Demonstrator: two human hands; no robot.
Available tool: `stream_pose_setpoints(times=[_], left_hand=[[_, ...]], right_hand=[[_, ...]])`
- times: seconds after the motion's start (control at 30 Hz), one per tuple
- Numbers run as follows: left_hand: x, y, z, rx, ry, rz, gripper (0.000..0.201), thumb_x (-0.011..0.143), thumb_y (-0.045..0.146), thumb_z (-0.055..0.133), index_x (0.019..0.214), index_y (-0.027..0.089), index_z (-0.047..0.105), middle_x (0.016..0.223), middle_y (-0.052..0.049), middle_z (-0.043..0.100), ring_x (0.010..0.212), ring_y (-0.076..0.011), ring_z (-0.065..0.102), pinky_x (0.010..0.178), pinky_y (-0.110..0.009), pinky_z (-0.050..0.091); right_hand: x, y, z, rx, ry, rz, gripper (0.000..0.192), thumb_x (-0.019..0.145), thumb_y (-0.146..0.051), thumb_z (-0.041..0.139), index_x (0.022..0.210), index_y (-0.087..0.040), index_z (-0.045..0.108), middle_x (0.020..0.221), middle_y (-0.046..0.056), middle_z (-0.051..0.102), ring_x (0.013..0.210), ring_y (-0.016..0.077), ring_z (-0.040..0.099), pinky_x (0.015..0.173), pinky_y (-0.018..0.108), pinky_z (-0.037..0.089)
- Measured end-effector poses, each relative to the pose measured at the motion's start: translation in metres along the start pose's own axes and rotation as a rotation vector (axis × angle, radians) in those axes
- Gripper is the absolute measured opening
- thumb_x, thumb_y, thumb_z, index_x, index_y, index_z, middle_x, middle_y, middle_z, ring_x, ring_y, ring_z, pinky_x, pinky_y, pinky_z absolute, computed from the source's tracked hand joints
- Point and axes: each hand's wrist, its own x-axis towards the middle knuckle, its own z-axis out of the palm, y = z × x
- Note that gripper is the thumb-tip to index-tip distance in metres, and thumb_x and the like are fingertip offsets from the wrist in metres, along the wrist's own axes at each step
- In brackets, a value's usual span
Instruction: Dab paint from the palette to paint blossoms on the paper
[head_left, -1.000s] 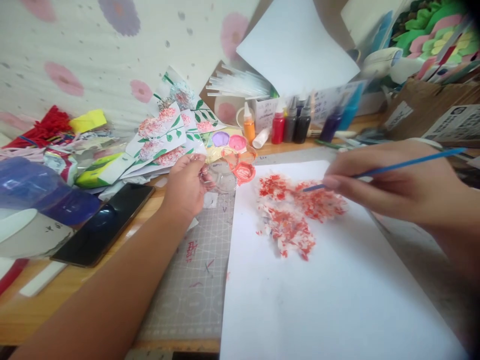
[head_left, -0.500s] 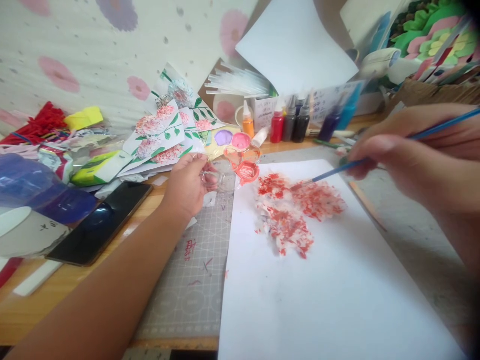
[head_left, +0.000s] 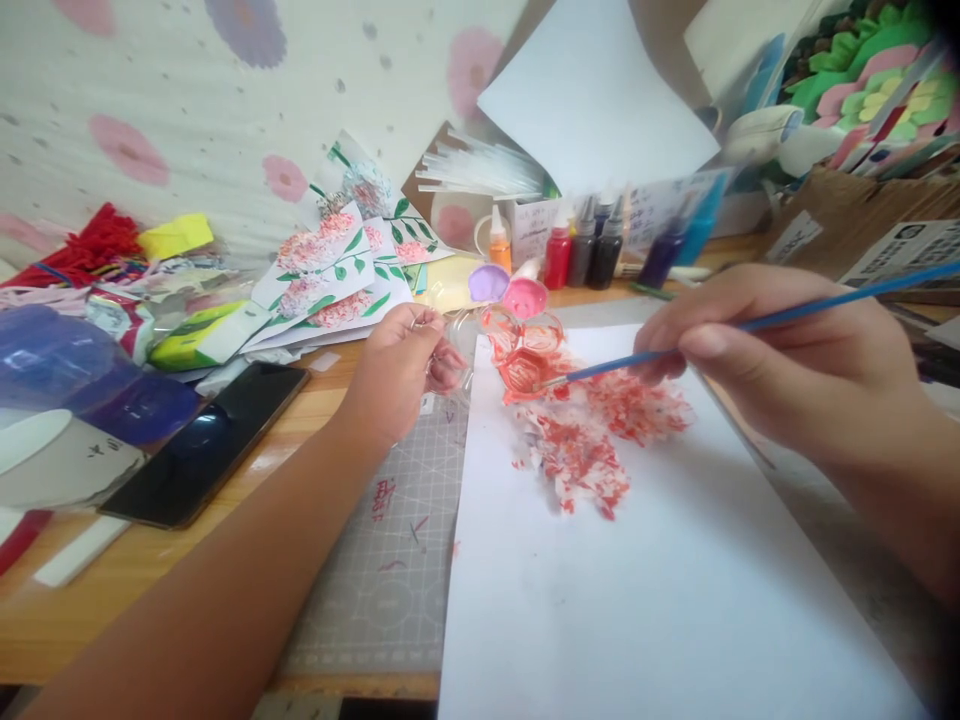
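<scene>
left hand closed in a grip on the near edge of a clear plastic paint palette with round wells, lifted over the top-left corner of a large white paper sheet. palette wells: purple and pink at 12 o'clock, red paint in those toward 4 o'clock.

right hand at 3 o'clock of the palette, fingers pinched tight around a thin blue-handled paintbrush. brush tip sits in the red well at the palette's 5 o'clock edge; handle runs out toward 2 o'clock, past the frame edge.

red dabbed paint cluster on the sheet, just at 5 o'clock of the palette, under the brush shaft.

grey gridded cutting mat lies under the sheet's left side on the wooden table. black smartphone flat at 9 o'clock of the left hand. row of small paint bottles, orange, red and dark, at 12 o'clock beyond the palette. painted flower cards fanned at 11 o'clock.
</scene>
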Motion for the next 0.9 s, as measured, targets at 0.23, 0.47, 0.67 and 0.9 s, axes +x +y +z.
stream_pose_setpoints(times=[0.23,0.47,0.67,0.9], left_hand=[[-0.001,-0.002,-0.001,0.040,-0.031,0.043,0.012,0.083,0.017,0.054,0.073,0.020,0.050,0.049,0.003,0.059,0.033,-0.0105,0.050,0.035,-0.018,0.039],[-0.006,0.000,0.004,-0.009,-0.039,-0.014,0.015,0.083,0.015,0.054,0.069,0.019,0.050,0.045,0.003,0.056,0.033,-0.0098,0.048,0.034,-0.017,0.038],[-0.007,0.002,0.006,-0.063,-0.040,-0.036,0.018,0.084,0.013,0.052,0.068,0.019,0.050,0.045,0.002,0.057,0.033,-0.0086,0.046,0.034,-0.015,0.036],[-0.009,0.004,0.006,-0.055,-0.060,-0.060,0.018,0.085,0.012,0.051,0.068,0.018,0.050,0.044,0.003,0.057,0.033,-0.0077,0.045,0.034,-0.015,0.036]], right_hand=[[-0.001,0.002,0.000,-0.040,0.005,-0.039,0.015,0.095,-0.031,0.054,0.085,-0.021,0.060,0.077,0.000,0.062,0.070,0.0062,0.061,0.057,0.018,0.046],[-0.001,-0.006,0.002,-0.136,-0.017,-0.133,0.009,0.092,-0.023,0.057,0.085,-0.021,0.061,0.080,-0.002,0.063,0.072,0.0024,0.060,0.064,0.015,0.049],[-0.002,-0.012,-0.003,-0.006,0.089,-0.105,0.012,0.096,-0.029,0.052,0.091,-0.022,0.060,0.083,0.001,0.064,0.078,0.0089,0.063,0.067,0.022,0.054],[-0.001,-0.011,-0.001,-0.110,-0.012,-0.218,0.012,0.094,-0.018,0.053,0.086,-0.018,0.062,0.083,-0.002,0.064,0.076,-0.0011,0.059,0.072,0.008,0.049]])
